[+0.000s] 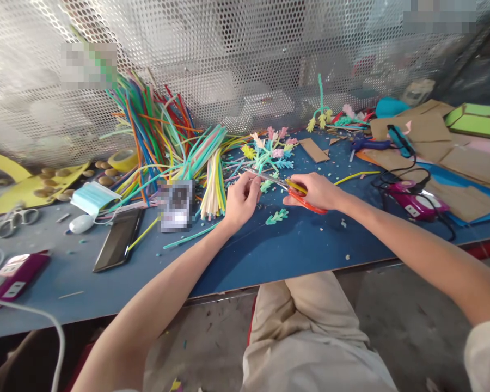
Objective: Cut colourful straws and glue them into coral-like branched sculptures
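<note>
My right hand (313,191) is closed around a pair of scissors (306,203) with orange-red handles, its blades pointing left toward my other hand. A yellow pipe cleaner (357,175) shows just beyond the right wrist. My left hand (244,197) is closed, fingertips pinched near the blade tips; what lies between them is too small to make out. Just behind the hands stands a cluster of pipe-cleaner flowers (275,147) in pink, yellow, blue and green. A loose mint-green leaf-shaped piece (276,217) rests on the blue tabletop (245,256) below the scissors.
Bundled pipe cleaners (147,130) lie at the back left. A dark phone (118,239), a face mask (93,198) and grey scissors (17,220) are on the left. To the right are a blue glue gun (371,144), cardboard sheets (412,130) and a magenta power strip (418,202) with black cables.
</note>
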{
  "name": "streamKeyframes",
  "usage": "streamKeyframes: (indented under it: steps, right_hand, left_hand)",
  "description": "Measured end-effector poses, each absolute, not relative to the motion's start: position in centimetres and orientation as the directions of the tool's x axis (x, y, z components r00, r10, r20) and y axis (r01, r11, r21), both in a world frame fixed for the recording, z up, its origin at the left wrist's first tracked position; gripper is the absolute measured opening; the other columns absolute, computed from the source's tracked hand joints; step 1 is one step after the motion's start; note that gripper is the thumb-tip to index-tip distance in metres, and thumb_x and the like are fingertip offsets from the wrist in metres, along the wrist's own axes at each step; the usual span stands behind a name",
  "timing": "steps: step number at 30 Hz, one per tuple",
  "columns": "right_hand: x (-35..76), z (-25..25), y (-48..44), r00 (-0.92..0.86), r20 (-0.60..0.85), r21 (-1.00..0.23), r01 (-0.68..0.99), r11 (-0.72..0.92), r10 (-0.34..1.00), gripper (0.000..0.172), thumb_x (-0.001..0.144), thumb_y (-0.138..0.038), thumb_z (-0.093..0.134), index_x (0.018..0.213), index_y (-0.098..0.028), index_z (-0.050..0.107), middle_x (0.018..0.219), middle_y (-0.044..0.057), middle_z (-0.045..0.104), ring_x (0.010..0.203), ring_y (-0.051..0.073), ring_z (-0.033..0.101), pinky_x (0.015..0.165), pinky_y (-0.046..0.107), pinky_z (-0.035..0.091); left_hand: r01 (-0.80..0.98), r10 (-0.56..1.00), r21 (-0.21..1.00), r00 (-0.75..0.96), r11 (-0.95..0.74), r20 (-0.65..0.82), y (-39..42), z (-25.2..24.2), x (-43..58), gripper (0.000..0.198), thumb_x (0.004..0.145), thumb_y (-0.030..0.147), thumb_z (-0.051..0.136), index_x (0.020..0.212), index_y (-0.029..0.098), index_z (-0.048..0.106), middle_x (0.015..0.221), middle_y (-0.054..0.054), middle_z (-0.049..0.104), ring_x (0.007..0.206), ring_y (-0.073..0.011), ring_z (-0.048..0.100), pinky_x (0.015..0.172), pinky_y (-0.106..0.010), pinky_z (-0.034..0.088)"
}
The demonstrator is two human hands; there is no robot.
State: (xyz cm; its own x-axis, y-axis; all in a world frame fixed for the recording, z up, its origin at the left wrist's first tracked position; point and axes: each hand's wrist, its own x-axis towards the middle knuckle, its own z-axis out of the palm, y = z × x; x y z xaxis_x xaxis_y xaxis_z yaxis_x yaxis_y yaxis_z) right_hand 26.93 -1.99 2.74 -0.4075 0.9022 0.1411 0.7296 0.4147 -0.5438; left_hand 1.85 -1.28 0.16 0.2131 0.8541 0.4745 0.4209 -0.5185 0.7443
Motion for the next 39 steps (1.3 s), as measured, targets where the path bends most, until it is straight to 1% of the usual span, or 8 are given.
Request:
streamKeyframes:
  steps: [11,14,18,21,25,29,34,39]
  right_hand:
    - [26.9,1.4,-2.0,-0.434,0.27,-0.573,0.645,0.506,0.86,0.044,0.083,-0.048,0.07,0.065,-0.022,0.04,0.059,-0.006,0.039,0.061,0.012,0.027,0.059,0.029,0.025]
    - [27.1,1.2,-1.6,-0.379,0.283,-0.559,0.681,0.473,0.881,0.038,0.082,-0.042,0.065,0.059,-0.022,0.042,0.054,-0.005,0.039,0.058,0.011,0.029,0.058,0.03,0.024]
    - [28.4,1.9,-0.6,-0.233,0.322,-0.597,0.702,0.388,0.918,0.044,0.082,-0.05,0.066,0.057,-0.021,0.045,0.052,-0.003,0.043,0.055,0.011,0.034,0.057,0.03,0.024]
    - [30.2,2.7,0.6,-0.118,0.317,-0.521,0.808,0.276,0.941,0.053,0.082,-0.061,0.068,0.056,-0.022,0.045,0.052,0.0,0.048,0.055,0.014,0.043,0.057,0.031,0.026]
    - [33.0,2.8,2.3,0.014,0.282,-0.28,0.957,0.068,0.959,0.053,0.08,-0.073,0.067,0.062,-0.023,0.061,0.061,0.009,0.064,0.065,0.026,0.062,0.059,0.034,0.034]
    - [34.6,1.9,3.4,0.089,0.202,-0.152,0.987,-0.059,0.975,0.055,0.086,-0.074,0.059,0.081,-0.021,0.074,0.079,0.016,0.076,0.078,0.034,0.071,0.062,0.036,0.042]
    - [35.3,0.8,4.8,-0.046,0.136,-0.017,0.999,0.048,0.99,0.046,0.097,-0.05,0.054,0.111,-0.01,0.072,0.103,0.025,0.077,0.094,0.036,0.073,0.077,0.04,0.051]
    - [35.8,0.0,5.7,-0.111,0.228,-0.066,0.989,0.129,0.967,0.054,0.096,-0.044,0.061,0.127,0.0,0.065,0.119,0.029,0.073,0.115,0.04,0.068,0.1,0.047,0.049]
  left_hand:
    - [0.432,0.829,0.71,0.233,-0.556,0.508,-2.0,0.9,1.7,0.043,0.107,0.057,0.047,0.096,0.021,0.067,0.062,0.003,0.05,0.053,-0.011,0.041,0.054,-0.026,0.034]
    - [0.429,0.838,0.721,0.228,-0.544,0.496,-1.6,0.7,1.8,0.042,0.106,0.057,0.048,0.097,0.02,0.067,0.062,0.003,0.05,0.053,-0.0108,0.042,0.054,-0.026,0.035]
    - [0.461,0.854,0.721,0.217,-0.517,0.473,-1.1,0.5,1.6,0.043,0.107,0.057,0.045,0.102,0.021,0.068,0.063,0.003,0.055,0.053,-0.0114,0.046,0.055,-0.025,0.038]
    - [0.584,0.851,0.624,0.297,-0.52,0.432,-0.9,0.5,1.8,0.04,0.108,0.051,0.043,0.107,0.021,0.071,0.068,0.001,0.065,0.057,-0.0127,0.055,0.061,-0.026,0.043]
    - [0.728,0.815,0.383,0.436,-0.569,0.382,-0.7,0.7,1.8,0.032,0.107,0.043,0.05,0.116,0.025,0.075,0.106,-0.004,0.079,0.087,-0.0183,0.071,0.082,-0.03,0.051]
    - [0.865,0.839,0.205,0.345,-0.458,0.421,0.8,2.4,0.0,0.032,0.106,0.04,0.049,0.113,0.027,0.077,0.118,-0.008,0.078,0.111,-0.0271,0.07,0.094,-0.037,0.052]
    - [0.981,0.938,0.018,0.18,-0.194,0.297,5.3,5.1,-3.7,0.024,0.097,0.033,0.058,0.103,0.027,0.08,0.114,-0.012,0.078,0.103,-0.0333,0.07,0.086,-0.042,0.053]
    - [0.993,0.987,-0.004,0.117,-0.118,0.105,9.7,5.3,-4.8,0.017,0.087,0.039,0.072,0.095,0.028,0.082,0.102,-0.01,0.079,0.102,-0.0343,0.069,0.095,-0.049,0.052]
